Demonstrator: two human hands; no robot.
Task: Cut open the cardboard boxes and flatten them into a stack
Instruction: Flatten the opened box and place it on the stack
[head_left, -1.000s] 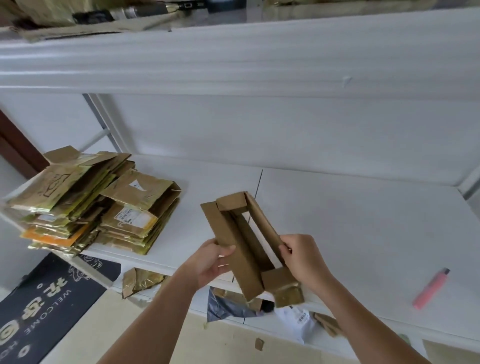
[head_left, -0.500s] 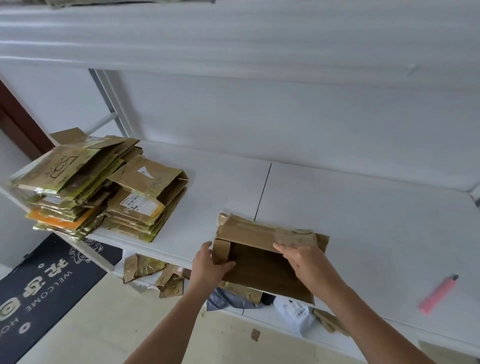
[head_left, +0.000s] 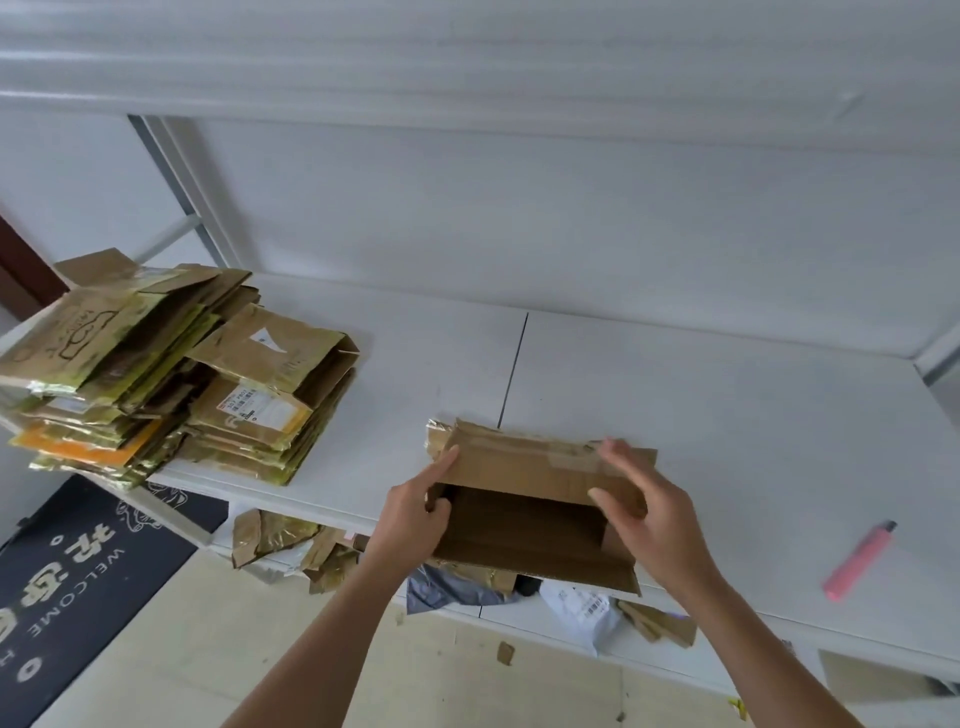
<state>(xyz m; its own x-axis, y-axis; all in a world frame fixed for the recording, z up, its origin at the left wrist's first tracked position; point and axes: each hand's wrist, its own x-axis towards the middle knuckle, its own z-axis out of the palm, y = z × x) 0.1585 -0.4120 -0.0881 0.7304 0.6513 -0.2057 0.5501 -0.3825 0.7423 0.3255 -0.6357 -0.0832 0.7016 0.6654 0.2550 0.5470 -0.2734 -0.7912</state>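
1. While the flattening goes on at the shelf's front edge, the far left holds the finished work: a stack of flattened boxes (head_left: 156, 364), brown card with glossy gold-green tape glinting along the edges, a white printed label on one face, an orange sheet near the bottom. It sits in two leaning heaps, ragged rather than squared.
2. Below it, on the floor, lies a dark welcome mat (head_left: 78, 582), and torn scraps of card and foil (head_left: 275, 545) sit on the lower shelf.
3. Next comes the left hand (head_left: 415, 512), its forefinger stretched along the left end of the cardboard box (head_left: 535, 499) while the thumb and other fingers curl around that end, gripping it.
4. That box rests on the white shelf (head_left: 727, 415), overhanging its front edge; it is collapsed, a taped top panel folded over a darker corrugated inside. I judge the step in hand to be pressing it flat.
5. Further right, the right hand (head_left: 649, 514) is spread, fingers straight and loose over the right end of the top panel, holding nothing that I can see; whether the palm touches the card I cannot tell.
6. Next, by my reckoning, both palms must bear down on the stiff creases, then carry the piece left to the stack.
7. Far right lies a smooth pink cutter (head_left: 860, 561), well apart from the hands.
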